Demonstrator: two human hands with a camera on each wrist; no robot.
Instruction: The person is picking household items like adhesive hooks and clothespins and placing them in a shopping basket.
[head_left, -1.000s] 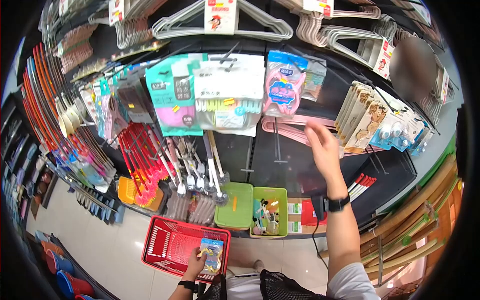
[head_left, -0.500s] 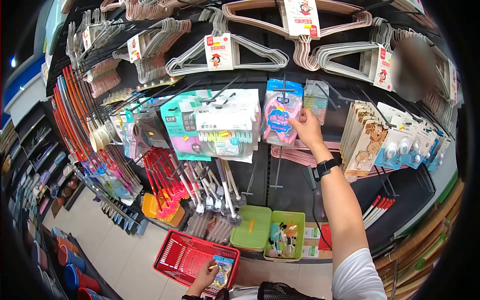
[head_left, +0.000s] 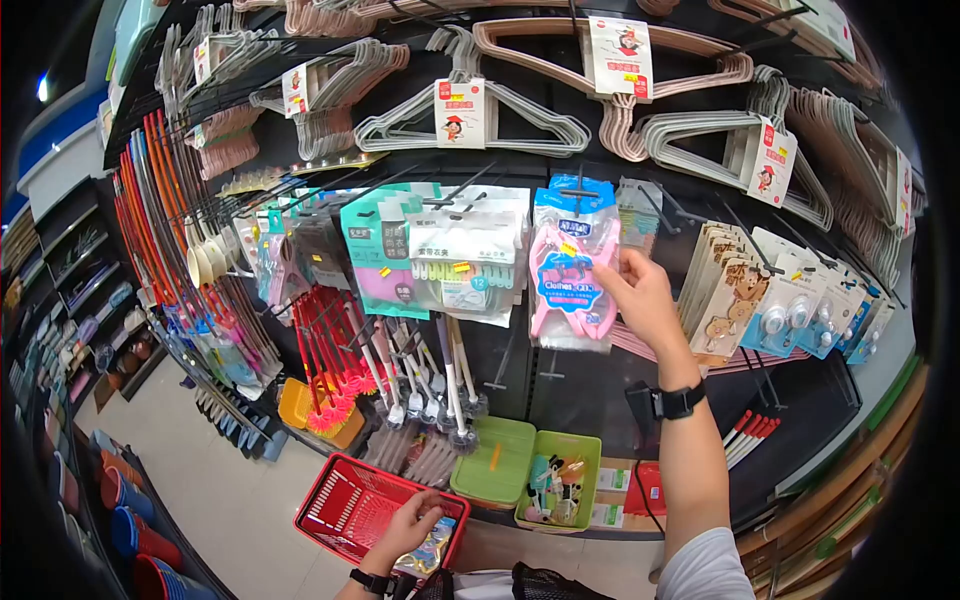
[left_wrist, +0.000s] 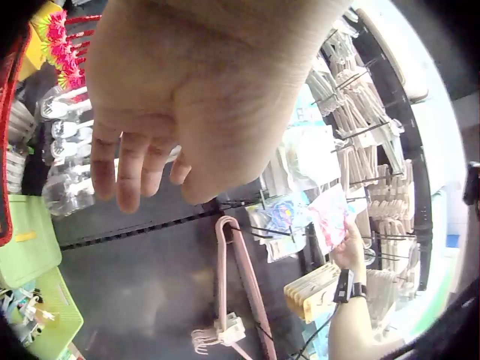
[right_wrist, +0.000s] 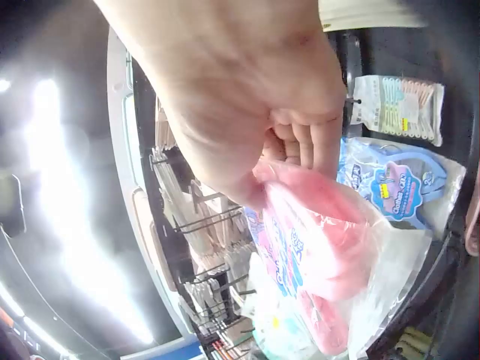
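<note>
My right hand [head_left: 615, 278] pinches the upper right edge of a pink clothes-clip packet [head_left: 568, 285] in front of the hook wall; a like packet hangs right behind it. In the right wrist view the curled fingers [right_wrist: 300, 146] grip the pink packet [right_wrist: 330, 262]. Low down, my left hand [head_left: 405, 525] hovers over the red basket [head_left: 330, 490], beside a small blue and yellow packet [head_left: 432, 550] lying in it. The left wrist view shows that hand's fingers [left_wrist: 127, 169] hanging loose with nothing in them.
Bundles of hangers [head_left: 470, 110] hang along the top. A teal packet [head_left: 375, 250] and a clothespin packet [head_left: 465, 260] hang left of the pink one, card packs [head_left: 725, 290] to the right. Brushes [head_left: 430, 370], two green bins [head_left: 490, 460] and stacked buckets [head_left: 130, 540] sit lower.
My right hand rose to the hook wall, took hold of the pink packet and drew it slightly down. My left hand lowered the small packet into the basket and let go.
</note>
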